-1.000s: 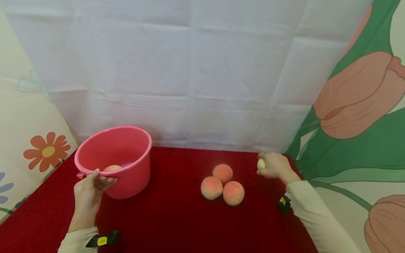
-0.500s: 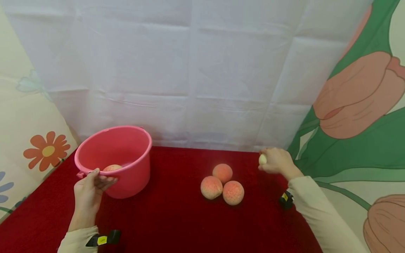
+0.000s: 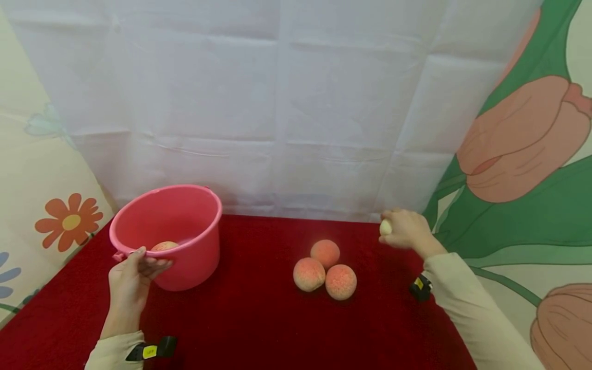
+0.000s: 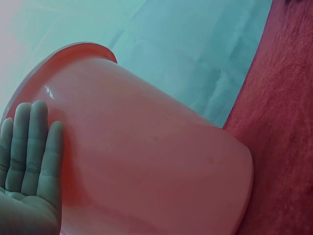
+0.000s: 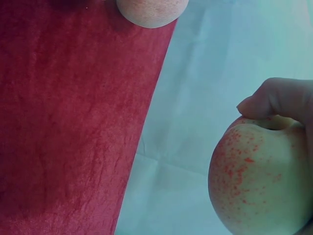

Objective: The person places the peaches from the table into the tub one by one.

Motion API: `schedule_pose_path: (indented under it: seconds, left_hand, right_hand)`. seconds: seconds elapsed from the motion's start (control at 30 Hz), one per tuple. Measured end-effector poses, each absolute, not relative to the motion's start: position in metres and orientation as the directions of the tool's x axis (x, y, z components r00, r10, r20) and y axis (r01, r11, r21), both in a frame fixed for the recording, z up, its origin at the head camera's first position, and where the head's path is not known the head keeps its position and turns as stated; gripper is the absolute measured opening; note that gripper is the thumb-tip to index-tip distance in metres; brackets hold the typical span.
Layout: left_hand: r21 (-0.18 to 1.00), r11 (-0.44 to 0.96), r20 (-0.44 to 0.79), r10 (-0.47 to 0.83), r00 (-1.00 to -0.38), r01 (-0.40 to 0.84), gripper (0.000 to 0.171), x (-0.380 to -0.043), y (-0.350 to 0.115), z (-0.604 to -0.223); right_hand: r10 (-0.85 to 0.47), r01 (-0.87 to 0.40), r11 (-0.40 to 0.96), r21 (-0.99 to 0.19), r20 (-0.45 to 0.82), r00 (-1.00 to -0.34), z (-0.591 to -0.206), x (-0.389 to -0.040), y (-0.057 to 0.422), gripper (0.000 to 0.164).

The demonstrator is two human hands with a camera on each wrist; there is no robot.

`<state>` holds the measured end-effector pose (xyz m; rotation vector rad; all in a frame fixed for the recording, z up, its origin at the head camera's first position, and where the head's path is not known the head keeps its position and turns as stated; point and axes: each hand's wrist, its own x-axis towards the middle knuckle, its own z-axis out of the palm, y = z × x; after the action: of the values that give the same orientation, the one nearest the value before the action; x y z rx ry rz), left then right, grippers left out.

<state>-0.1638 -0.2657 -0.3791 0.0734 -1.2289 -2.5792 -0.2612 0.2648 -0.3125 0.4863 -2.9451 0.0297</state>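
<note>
Plush red cloth dresses the desk (image 3: pixel 259 329), which runs back to a hung wall of fabric. Nearest, toward the desk's left edge, a cream sleeve (image 3: pixel 108 354) carries a black wrist strap (image 3: pixel 139 352) with a yellow label. Beyond it the left hand (image 3: pixel 131 282) pinches the rim of a pink bucket (image 3: pixel 199 259), thumb over the lip, the other fingers laid along the outer wall. Inside the bucket, which stands toward the desk's far left corner, sits one speckled peach (image 3: pixel 164 246), partly hidden by the near rim. Right of the desk's middle, three more cluster close together: a front right peach (image 3: pixel 341 282), a front left peach (image 3: pixel 309 274) and a rear peach (image 3: pixel 326 253). Farther off, by the far right corner, the right hand (image 3: pixel 409 231) grips a pale, red-flecked peach (image 5: pixel 254 181). Behind everything hangs a creased white sheet (image 3: pixel 277 103), with a tulip-printed cloth (image 3: pixel 504 139) on the right.
</note>
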Motion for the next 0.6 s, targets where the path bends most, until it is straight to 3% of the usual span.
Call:
schedule_pose_path:
  seconds: [0.6]
  left_hand:
    - [0.772,-0.594,0.077,-0.268,-0.96,0.228,0.033,-0.1639,-0.2667,-0.3795]
  right_hand:
    - [-0.306,-0.313,0.949,-0.013,0.186,-0.934,-0.3099,-0.2618,0.2606,0.046]
